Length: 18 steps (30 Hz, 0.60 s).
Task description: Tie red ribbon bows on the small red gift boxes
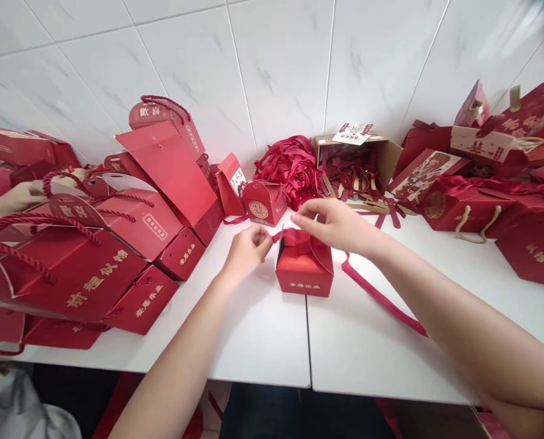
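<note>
A small red gift box (304, 277) with gold characters stands upright on the white table, a dark red ribbon (294, 236) across its top. My left hand (248, 249) is at the box's upper left, its thumb and fingertips pinched on one ribbon end. Over the top right of the box is my right hand (324, 222), fingers bent and closed; what they hold is hidden. A long loose piece of ribbon (381, 299) curves over the table from beside the box to beneath my right forearm.
Red handled boxes (93, 274) are stacked at the left, where another person's hand (18, 198) shows. Behind lie a ribbon pile (290, 167) and an open carton (385, 155) of strips. More red boxes (468, 207) crowd the right. The white table (262, 341) has a seam.
</note>
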{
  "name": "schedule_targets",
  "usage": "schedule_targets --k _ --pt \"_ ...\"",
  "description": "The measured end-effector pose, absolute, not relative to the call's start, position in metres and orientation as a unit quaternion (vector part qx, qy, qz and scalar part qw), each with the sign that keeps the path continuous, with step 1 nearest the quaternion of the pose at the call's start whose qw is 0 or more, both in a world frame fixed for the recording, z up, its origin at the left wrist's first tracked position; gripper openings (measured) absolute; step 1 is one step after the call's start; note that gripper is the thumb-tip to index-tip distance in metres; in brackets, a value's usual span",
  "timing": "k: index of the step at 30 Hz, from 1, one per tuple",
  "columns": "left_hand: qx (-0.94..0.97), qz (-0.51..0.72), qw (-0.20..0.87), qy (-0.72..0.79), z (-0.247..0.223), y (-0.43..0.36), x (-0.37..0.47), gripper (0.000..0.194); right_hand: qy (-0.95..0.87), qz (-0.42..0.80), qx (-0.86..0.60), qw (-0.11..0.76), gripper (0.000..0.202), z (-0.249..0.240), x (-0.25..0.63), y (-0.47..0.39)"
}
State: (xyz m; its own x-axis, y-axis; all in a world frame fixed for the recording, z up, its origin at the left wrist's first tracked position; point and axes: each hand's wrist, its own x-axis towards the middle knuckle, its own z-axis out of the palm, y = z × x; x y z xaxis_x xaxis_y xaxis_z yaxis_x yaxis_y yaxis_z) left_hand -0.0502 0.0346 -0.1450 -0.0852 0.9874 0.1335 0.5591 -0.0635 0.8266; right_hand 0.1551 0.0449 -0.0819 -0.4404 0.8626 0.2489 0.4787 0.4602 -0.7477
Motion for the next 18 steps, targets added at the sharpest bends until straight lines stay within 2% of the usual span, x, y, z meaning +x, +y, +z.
schedule_targets --k 4,8,10,12,18 --pt "0.559 0.364 0.221 0.711 -0.143 0.048 -0.092 0.035 -0.746 0.254 -0.501 0.358 0.033 -0.067 0.171 0.047" --pt "0.566 0.423 0.207 0.677 -0.134 0.047 -0.097 0.023 -0.762 0.232 -0.556 0.238 0.044 -0.068 0.186 0.046" --pt "0.598 0.446 0.243 0.62 -0.129 0.042 -0.081 0.03 -0.774 0.233 -0.562 0.173 0.049 -0.073 0.193 0.042" --pt "0.631 0.45 0.29 0.561 -0.129 0.034 -0.06 0.036 -0.778 0.247 -0.559 0.146 0.051 -0.08 0.196 0.037" --pt "0.658 0.452 0.322 0.509 -0.145 0.014 -0.017 0.027 -0.756 0.323 -0.532 0.202 0.048 -0.105 0.191 0.03"
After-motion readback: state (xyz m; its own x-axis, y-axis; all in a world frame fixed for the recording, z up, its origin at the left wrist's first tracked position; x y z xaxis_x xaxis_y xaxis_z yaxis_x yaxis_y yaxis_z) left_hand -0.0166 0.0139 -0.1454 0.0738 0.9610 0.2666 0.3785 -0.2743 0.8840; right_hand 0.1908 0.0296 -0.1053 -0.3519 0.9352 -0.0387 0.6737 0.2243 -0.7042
